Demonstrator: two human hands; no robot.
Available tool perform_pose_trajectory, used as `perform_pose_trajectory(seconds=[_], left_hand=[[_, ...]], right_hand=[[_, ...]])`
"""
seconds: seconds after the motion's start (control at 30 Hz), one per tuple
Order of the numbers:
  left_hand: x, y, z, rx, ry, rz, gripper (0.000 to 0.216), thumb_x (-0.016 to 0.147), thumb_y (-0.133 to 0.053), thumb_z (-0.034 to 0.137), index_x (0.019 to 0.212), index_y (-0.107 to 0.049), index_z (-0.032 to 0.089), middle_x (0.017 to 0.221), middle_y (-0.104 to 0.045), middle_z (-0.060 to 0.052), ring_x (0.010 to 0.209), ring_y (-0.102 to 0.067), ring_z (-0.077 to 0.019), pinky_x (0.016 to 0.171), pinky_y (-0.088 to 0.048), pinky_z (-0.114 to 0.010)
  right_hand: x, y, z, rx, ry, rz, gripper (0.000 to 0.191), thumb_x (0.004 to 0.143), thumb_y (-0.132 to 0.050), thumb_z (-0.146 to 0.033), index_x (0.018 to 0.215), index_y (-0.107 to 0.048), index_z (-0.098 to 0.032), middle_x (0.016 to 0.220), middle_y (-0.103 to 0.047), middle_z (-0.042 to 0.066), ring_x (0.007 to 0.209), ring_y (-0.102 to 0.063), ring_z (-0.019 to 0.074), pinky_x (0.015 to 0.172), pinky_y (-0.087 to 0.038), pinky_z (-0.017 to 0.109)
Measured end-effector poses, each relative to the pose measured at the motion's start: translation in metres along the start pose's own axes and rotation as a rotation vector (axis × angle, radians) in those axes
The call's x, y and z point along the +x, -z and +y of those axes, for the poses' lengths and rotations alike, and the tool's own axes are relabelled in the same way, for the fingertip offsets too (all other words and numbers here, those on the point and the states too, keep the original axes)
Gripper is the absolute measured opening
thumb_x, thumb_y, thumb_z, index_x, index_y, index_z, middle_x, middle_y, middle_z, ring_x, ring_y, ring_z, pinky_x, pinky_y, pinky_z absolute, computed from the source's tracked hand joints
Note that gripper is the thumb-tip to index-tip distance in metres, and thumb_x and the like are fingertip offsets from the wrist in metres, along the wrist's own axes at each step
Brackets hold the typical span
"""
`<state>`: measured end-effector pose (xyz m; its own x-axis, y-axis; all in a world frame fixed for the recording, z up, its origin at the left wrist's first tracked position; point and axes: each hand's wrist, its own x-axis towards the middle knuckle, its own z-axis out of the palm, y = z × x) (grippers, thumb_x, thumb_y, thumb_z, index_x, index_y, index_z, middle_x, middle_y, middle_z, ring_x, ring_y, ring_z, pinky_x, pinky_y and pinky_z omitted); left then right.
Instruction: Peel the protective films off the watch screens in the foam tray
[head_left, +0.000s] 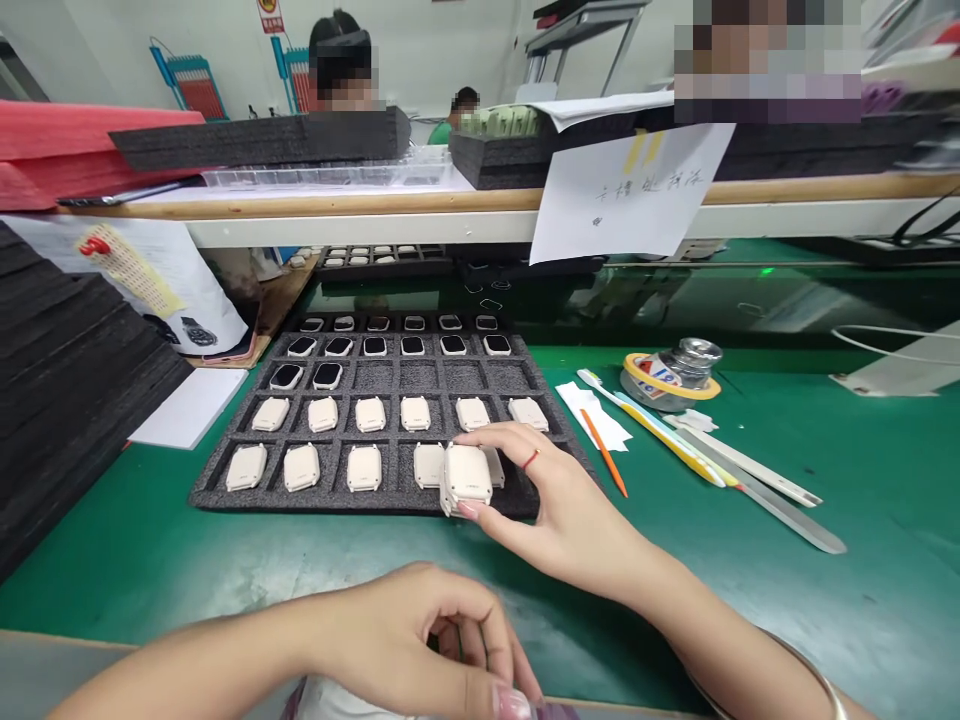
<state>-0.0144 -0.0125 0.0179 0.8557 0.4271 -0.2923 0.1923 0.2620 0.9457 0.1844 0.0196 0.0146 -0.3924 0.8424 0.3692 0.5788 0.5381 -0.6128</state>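
My right hand (547,500) pinches a cream smartwatch case (466,478) between thumb and fingers, just above the front row of a black foam tray (225,490). The tray's front two rows hold several cream cases back side up (364,467). Its far rows hold cases with dark screens up (337,346). My left hand (427,640) is near the table's front edge, fingers curled round something pale and partly hidden at the bottom of the view.
Right of the tray lie an orange pen (604,453), a toothbrush, a metal ruler (780,510), white wipes and a tape roll with a loupe (671,375). Black foam sheets (60,400) are stacked at left. A shelf with a paper note (630,195) runs above; other people sit beyond.
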Motion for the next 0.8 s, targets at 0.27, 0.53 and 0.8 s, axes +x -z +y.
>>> perform_pose_trajectory(seconds=[0.27, 0.53, 0.8], left_hand=[[0.002, 0.006, -0.018, 0.204, 0.003, -0.024, 0.025, 0.079, -0.072, 0.044, 0.090, -0.075, 0.022, 0.083, -0.071, -0.004, 0.066, -0.058, -0.0145, 0.062, -0.046, -0.025], [0.006, 0.007, -0.027, 0.259, 0.029, -0.017, 0.027, 0.076, -0.072, 0.045, 0.091, -0.076, 0.023, 0.075, -0.066, -0.001, 0.062, -0.054, -0.0131, 0.061, -0.047, -0.024], [0.006, 0.013, -0.034, 0.356, 0.048, -0.077, 0.027, 0.078, -0.068, 0.034, 0.102, -0.076, 0.023, 0.074, -0.061, 0.002, 0.065, -0.056, -0.0110, 0.065, -0.047, -0.021]], right_hand=[[0.021, 0.016, -0.020, -0.191, 0.012, -0.253, 0.072, 0.082, -0.073, -0.030, 0.145, -0.040, -0.019, 0.142, -0.052, 0.015, 0.128, -0.054, 0.0312, 0.104, -0.048, 0.049], [0.053, 0.006, -0.053, -0.697, 0.036, -0.613, 0.030, 0.070, -0.067, -0.010, 0.099, -0.070, -0.012, 0.083, -0.073, 0.015, 0.073, -0.073, 0.0336, 0.052, -0.048, 0.034], [0.120, 0.007, -0.023, -0.605, -0.063, -0.511, 0.041, 0.073, -0.072, -0.030, 0.112, -0.067, -0.020, 0.093, -0.076, 0.009, 0.091, -0.071, 0.0297, 0.068, -0.049, 0.029]])
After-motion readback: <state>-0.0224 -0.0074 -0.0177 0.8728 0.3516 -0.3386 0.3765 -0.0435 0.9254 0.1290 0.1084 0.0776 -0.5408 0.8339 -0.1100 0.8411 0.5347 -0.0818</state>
